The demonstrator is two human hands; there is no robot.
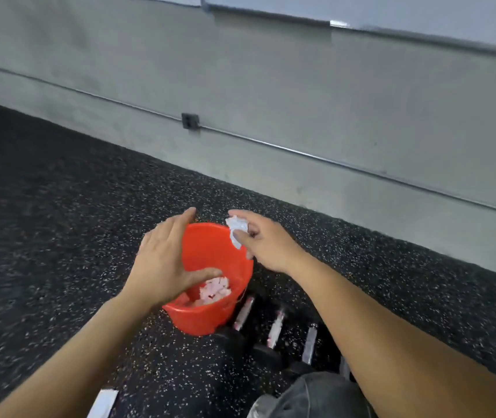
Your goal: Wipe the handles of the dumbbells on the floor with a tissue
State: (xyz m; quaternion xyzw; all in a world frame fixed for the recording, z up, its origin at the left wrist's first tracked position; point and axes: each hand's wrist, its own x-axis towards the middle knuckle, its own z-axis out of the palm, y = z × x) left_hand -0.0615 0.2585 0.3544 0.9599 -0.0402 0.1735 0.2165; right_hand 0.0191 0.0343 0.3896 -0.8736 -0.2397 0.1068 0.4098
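A crumpled white tissue (236,227) is pinched in my right hand (263,239), right over the far rim of a red bucket (210,315). My left hand (165,260) grips the bucket's left rim, thumb inside. Used tissues lie in the bucket's bottom. Three black dumbbells with silver handles (275,328) lie side by side on the floor just right of the bucket, partly hidden under my right forearm.
Black speckled rubber floor (59,221) runs up to a grey concrete wall (270,101) with a metal conduit and a junction box (190,121). A white flat object (103,402) lies at the bottom left. My knee in dark jeans (310,396) is at the bottom.
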